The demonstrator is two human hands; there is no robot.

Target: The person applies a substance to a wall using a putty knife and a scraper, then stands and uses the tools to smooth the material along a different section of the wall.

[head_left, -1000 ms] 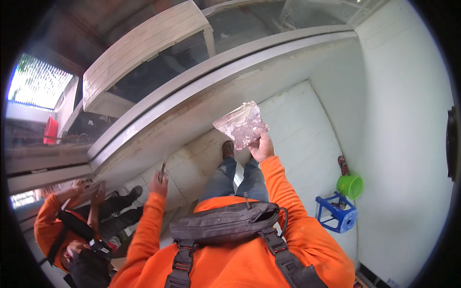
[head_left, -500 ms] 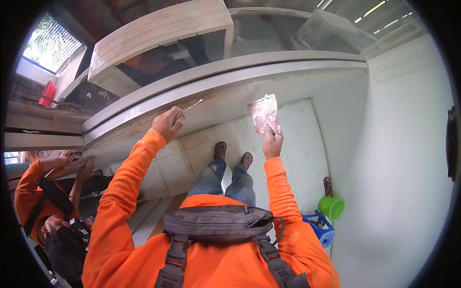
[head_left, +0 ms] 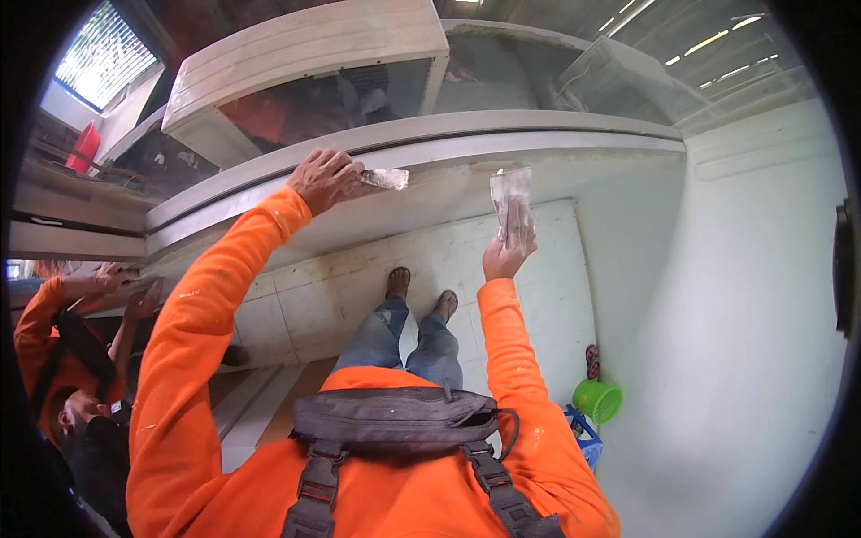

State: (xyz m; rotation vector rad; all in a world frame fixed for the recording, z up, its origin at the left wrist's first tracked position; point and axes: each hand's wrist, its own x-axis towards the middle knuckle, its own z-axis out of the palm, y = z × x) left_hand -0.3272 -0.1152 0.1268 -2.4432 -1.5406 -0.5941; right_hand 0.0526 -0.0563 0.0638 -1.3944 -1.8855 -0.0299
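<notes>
My left hand (head_left: 325,181) is closed around a putty knife (head_left: 387,179). Its smeared blade points right, at the top of the wall (head_left: 439,179) just under the pale window frame (head_left: 502,127); whether the blade touches the wall I cannot tell. Further right, my right hand (head_left: 508,255) grips a flat, thin plate (head_left: 511,184) from below, holding it upright. Whitish, pink-tinged paste coats this plate. My fingers hide its lower part.
Behind the glass stands a large pale boxy unit (head_left: 305,67). A co-worker in orange (head_left: 45,336) works at the far left. By the right wall are a green basket (head_left: 597,402), a blue stool (head_left: 583,439) and a sandal (head_left: 593,361). Boards (head_left: 260,399) lie on the floor behind me.
My left hand has risen toward the window frame, and the knife now shows its broad blade. The plate in my right hand has turned, so its coated face looks narrower.
</notes>
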